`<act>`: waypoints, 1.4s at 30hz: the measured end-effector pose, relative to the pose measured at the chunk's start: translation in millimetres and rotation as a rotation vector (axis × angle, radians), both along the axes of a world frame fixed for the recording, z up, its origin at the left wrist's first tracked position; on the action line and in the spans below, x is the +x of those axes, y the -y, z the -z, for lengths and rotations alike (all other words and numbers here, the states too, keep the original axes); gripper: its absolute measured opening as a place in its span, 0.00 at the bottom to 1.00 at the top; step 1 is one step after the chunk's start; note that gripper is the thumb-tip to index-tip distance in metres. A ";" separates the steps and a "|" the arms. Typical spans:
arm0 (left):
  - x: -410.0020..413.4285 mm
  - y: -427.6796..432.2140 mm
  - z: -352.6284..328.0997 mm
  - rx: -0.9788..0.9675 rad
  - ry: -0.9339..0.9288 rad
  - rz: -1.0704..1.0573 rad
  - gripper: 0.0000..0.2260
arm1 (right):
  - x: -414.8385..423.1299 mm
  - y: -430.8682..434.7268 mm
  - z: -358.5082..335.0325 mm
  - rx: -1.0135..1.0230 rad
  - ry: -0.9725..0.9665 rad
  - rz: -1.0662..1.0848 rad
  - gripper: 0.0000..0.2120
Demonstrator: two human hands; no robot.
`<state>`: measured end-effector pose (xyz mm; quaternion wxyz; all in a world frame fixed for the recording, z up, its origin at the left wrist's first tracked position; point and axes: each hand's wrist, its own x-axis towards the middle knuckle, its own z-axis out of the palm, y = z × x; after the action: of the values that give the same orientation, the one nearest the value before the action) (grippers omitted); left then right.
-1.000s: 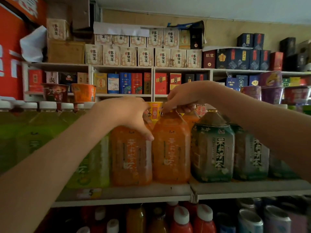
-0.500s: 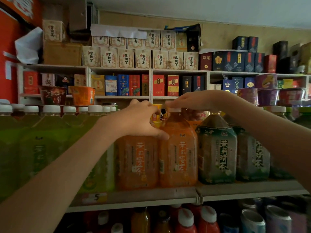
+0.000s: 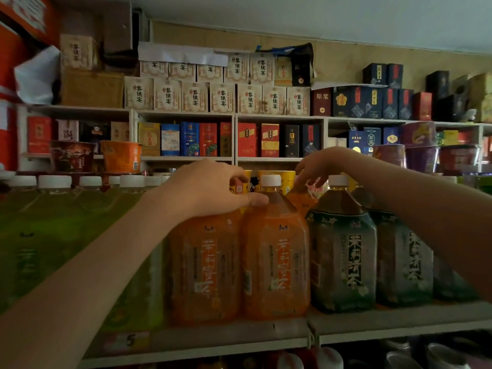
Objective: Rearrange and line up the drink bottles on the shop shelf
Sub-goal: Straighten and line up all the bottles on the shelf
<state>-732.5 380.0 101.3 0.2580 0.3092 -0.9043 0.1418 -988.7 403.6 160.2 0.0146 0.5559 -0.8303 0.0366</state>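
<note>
Two orange tea bottles stand side by side at the front of the shelf (image 3: 239,339). My left hand (image 3: 207,187) covers the top of the left orange bottle (image 3: 205,265) and hides its cap, with the thumb lying on its neighbour's shoulder. The right orange bottle (image 3: 275,262) stands free, its white cap showing. My right hand (image 3: 322,166) hovers behind it with fingers spread, the fingertips at a rear orange bottle (image 3: 300,199). Dark green tea bottles (image 3: 343,257) stand to the right, under my right forearm. Light green bottles (image 3: 53,235) fill the left.
Noodle cups (image 3: 121,155) stand behind the bottle rows. Wall shelves at the back carry stacked gift boxes (image 3: 194,97). A yellow price tag (image 3: 127,340) sits on the shelf edge. White-capped bottles (image 3: 327,358) and cans fill the shelf below.
My right hand has let go of the right orange bottle's cap and moved right and back, so the cap now shows. My left hand stays on the left orange bottle.
</note>
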 end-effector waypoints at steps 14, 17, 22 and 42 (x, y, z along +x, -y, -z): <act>-5.5 18.1 -14.0 0.210 0.103 -0.010 0.49 | -15.7 24.9 -2.8 -0.126 0.041 -0.196 0.14; -5.8 15.8 -12.4 0.142 0.112 -0.011 0.50 | 1.0 23.0 -9.2 -0.070 0.065 -0.243 0.14; -3.4 15.9 -11.4 0.099 0.108 -0.005 0.43 | 40.6 30.1 -18.3 -0.048 0.124 -0.326 0.11; -3.9 -1.8 35.0 -0.070 -0.343 -0.024 0.36 | 72.4 -34.7 37.3 -0.387 0.113 -0.407 0.16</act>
<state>-736.4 381.8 66.3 0.4172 0.3306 -0.8378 0.1213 -916.3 438.2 122.9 0.0665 0.6952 -0.6785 0.2278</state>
